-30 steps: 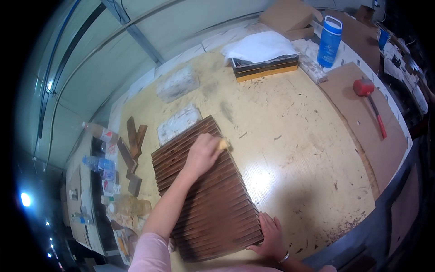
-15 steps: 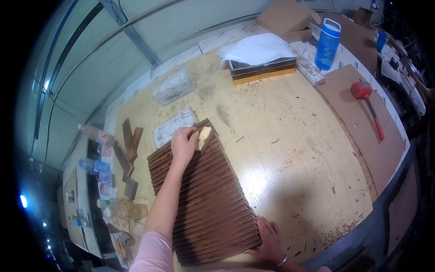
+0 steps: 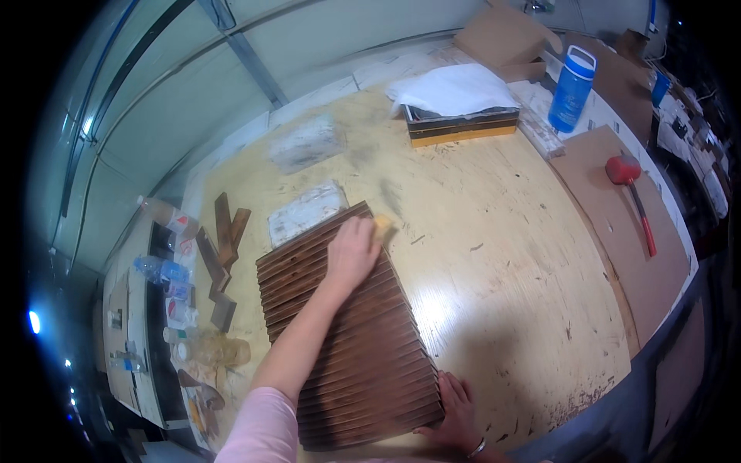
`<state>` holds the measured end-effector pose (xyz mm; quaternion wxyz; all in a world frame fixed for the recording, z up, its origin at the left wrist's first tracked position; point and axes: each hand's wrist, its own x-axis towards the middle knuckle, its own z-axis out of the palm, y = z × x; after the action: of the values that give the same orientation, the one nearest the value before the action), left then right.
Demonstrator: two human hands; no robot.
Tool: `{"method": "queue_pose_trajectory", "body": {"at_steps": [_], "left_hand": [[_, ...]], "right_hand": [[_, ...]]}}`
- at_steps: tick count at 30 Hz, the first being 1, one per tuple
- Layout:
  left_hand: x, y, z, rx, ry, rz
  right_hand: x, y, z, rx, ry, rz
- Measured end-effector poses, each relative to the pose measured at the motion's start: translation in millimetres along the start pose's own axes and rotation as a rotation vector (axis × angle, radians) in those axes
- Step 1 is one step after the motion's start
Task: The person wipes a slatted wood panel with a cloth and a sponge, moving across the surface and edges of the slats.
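Observation:
A dark brown slatted wooden panel (image 3: 363,363) lies tilted in front of me, its ridges running crosswise. My left hand (image 3: 353,253) reaches over its far end, fingers closed around a small yellow sponge-like pad (image 3: 381,227). The pad shows at the panel's far right edge and is blurred; most of it is hidden by my fingers. Against the panel's near right edge rests my right hand (image 3: 457,410), fingers stretched out and thumb apart, touching the wood with nothing in it. A white-wrapped block (image 3: 307,212) sits against the panel's far end.
Brown wood offcuts (image 3: 224,231) lie left of the panel, beside several plastic bottles (image 3: 220,349). A red mallet (image 3: 629,176) lies on cardboard (image 3: 656,285) at right. Farther back stand a cloth-topped box (image 3: 463,135), a blue bottle (image 3: 571,92) and another wrapped block (image 3: 306,143).
My left hand has moved right across the panel's far end with the yellow pad, reaching the right edge. My right hand stays at the panel's edge. The view has shifted slightly.

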<state>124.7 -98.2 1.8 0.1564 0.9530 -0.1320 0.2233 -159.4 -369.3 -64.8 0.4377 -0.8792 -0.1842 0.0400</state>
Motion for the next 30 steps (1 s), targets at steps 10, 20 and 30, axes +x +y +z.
{"method": "queue_pose_trajectory", "body": {"at_steps": [10,20,30], "left_hand": [[5.8,-57.9,-18.5,0.163,0.067,-0.448],[21.5,-59.5,0.3,0.208,0.088,-0.352],[-93.2,-152.8,-66.5,0.336,0.085,-0.637]], "right_hand": [[-1.3,-6.6,3.3,0.044,0.016,0.037],[5.3,-20.9,-15.3,0.030,-0.180,0.187],[0.2,-19.0,-6.5,-0.026,-0.118,0.105]]}}
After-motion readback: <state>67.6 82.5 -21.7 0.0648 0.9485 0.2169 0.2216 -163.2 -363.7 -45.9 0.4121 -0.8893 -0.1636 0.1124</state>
